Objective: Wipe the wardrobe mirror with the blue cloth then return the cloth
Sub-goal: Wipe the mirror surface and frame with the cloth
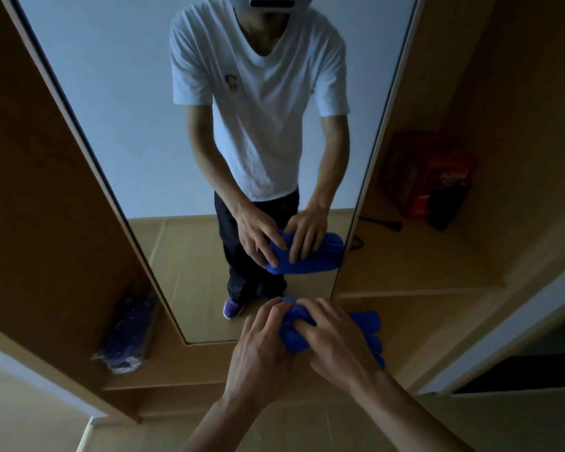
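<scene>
Both hands held the blue cloth (294, 339): my left hand (261, 350) gripped the bunched end w/ fingers curled round it, and my right hand (336, 340) pinched the middle, the rest sticking out to the right past my knuckles. Cloth was in the air just in front of the wardrobe mirror (144, 109), near its bottom edge, not touching glass afaict. Step was prob bunching it into a pad, so IMO: make it flat & firm w/ no loose tails, since it looked floppy & a slack grip would prob slip on the glass.
</scene>
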